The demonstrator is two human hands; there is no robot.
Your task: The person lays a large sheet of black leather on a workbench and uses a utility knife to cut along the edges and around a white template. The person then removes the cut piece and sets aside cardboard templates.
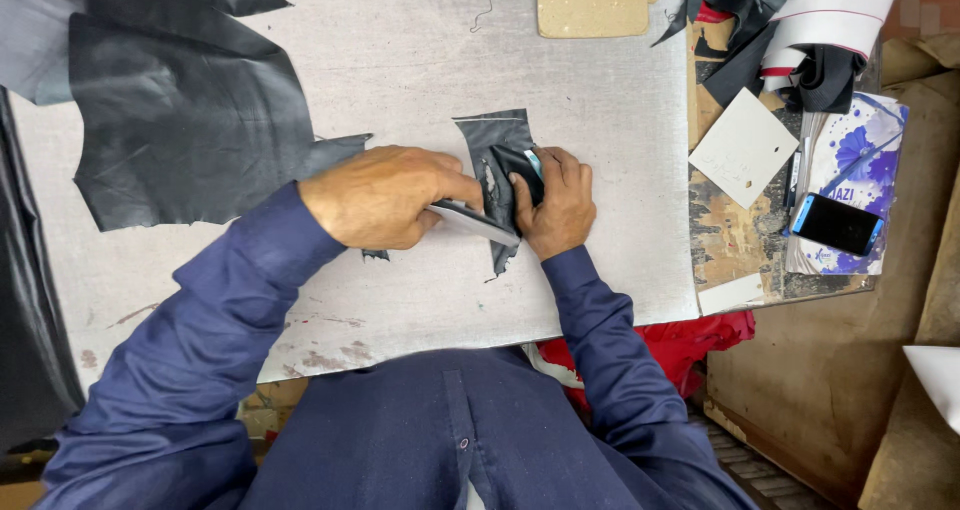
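Note:
A small piece of black leather (497, 140) lies on the grey metal work surface (400, 60) in front of me. My right hand (558, 205) presses down on its right side, fingers curled over it, with a small light-blue object under the fingertips. My left hand (385, 195) grips a flat metal blade (475, 223) whose tip lies against the leather, close to my right thumb. Both arms wear dark blue sleeves.
A large black leather sheet (180, 110) covers the left of the surface. A tan board (592, 0) lies at the far edge. To the right are a white card (743, 148), a phone (838, 224) on a floral sheet, rolled material (830, 20) and red cloth (690, 340).

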